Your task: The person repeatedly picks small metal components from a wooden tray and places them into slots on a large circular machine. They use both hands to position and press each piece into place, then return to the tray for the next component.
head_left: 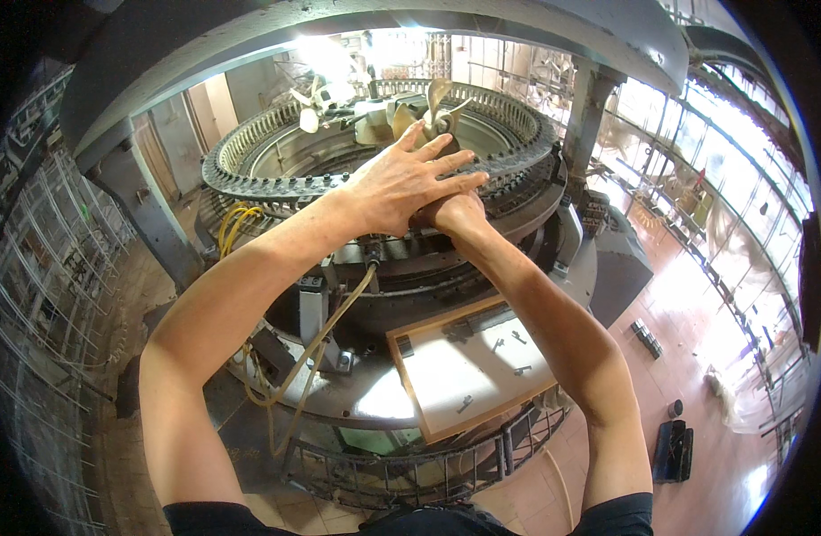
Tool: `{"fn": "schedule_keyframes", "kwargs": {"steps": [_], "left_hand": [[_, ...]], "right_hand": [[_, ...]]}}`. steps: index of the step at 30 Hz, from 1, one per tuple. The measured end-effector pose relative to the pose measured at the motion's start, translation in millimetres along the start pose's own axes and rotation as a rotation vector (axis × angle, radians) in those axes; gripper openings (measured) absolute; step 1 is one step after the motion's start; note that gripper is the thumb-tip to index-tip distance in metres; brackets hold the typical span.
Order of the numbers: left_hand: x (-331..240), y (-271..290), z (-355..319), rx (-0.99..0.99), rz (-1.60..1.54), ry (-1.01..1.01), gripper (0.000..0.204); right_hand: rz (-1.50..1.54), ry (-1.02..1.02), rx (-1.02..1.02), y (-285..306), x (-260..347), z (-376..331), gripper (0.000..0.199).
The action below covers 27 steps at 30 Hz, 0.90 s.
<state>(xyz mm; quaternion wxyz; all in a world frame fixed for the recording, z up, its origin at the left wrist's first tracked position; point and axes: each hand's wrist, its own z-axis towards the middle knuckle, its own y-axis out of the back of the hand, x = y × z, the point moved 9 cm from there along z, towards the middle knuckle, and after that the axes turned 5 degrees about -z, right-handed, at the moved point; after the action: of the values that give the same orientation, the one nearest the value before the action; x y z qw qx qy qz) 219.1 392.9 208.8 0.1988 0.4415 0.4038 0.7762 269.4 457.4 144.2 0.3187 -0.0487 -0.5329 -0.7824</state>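
Both arms reach forward to the near side of a large circular knitting machine point(276, 186), whose upper ring is lined with slots and bolts. With fingers spread, my left hand point(394, 186) lies across the ring's near rim and partly over the other hand. Beneath it, my right hand point(455, 214) is bent at the wrist against the same rim. Its fingers are mostly covered, so whatever they touch or hold is hidden. Just beyond my fingertips stands a fan point(439, 114) with several dull blades, inside the ring.
A wood-edged white tray point(464, 366) with several small dark parts sits below my right forearm. A beige hose point(339, 313) and yellow tubes point(235, 229) hang at the left. Grey posts point(591, 116) flank the ring. A black case point(672, 451) lies on the floor.
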Motion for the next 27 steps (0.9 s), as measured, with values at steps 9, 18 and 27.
{"fn": "schedule_keyframes", "kwargs": {"steps": [9,18,27], "left_hand": [[-1.6,-0.9,2.0,-0.008,0.020,0.010,0.130],[-1.5,0.7,0.1,0.003,0.010,0.021,0.127],[2.0,-2.3,-1.1,-0.004,-0.013,0.038,0.125]], "right_hand": [[-0.026,0.030,-0.025,3.0,1.0,0.2,0.074],[-0.060,0.011,-0.010,7.5,4.3,-1.0,0.077],[-0.174,0.095,-0.144,10.8,8.4,-3.0,0.074]]}}
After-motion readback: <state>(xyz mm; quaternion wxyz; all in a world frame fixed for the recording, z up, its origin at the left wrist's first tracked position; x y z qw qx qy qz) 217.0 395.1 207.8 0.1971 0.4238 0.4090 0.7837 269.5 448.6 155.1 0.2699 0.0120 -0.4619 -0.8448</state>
